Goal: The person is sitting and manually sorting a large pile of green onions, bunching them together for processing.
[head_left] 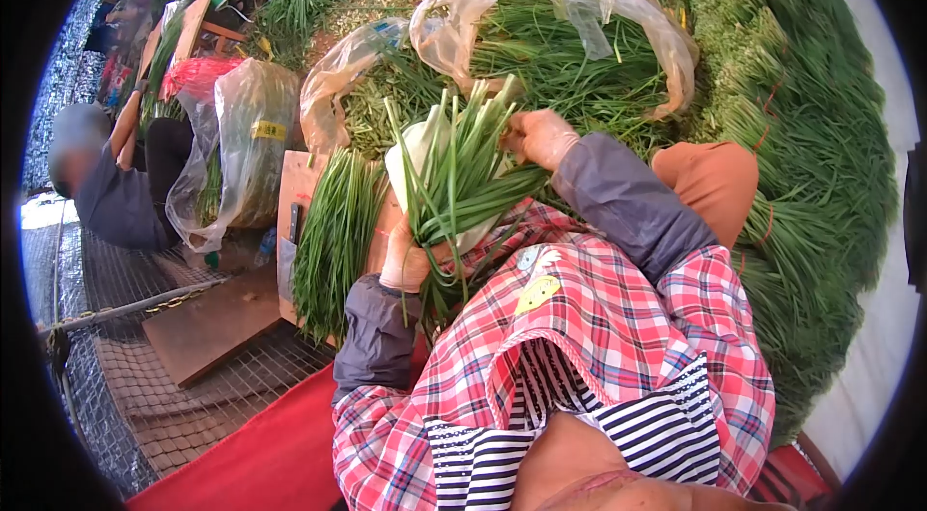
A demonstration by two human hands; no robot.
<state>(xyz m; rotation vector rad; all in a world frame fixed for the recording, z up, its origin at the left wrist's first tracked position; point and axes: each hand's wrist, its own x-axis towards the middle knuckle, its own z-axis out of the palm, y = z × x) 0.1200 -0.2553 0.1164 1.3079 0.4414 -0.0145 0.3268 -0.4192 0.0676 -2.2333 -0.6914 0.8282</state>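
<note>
A loose bunch of long green stalks [463, 163] lies across my lap, its pale cut ends pointing up and away from me. My left hand [404, 258] is wrapped round the lower left side of the bunch. At the upper right of the bunch, my right hand [543, 138] has its fingers bent together near the pale ends; what is between them is too small to make out. Beside my left hand, a neat pile of green stalks [338, 236] rests on a wooden board [289, 184]. A knife [295, 222] lies on that board, left of the pile.
Open plastic bags [676, 52] of greens and trimmings stand ahead. Bundled stalks [821, 154] are heaped along the right. At the left, a person [126, 187] sits beside a clear bag [253, 139]. A brown board [214, 323] lies on the netting.
</note>
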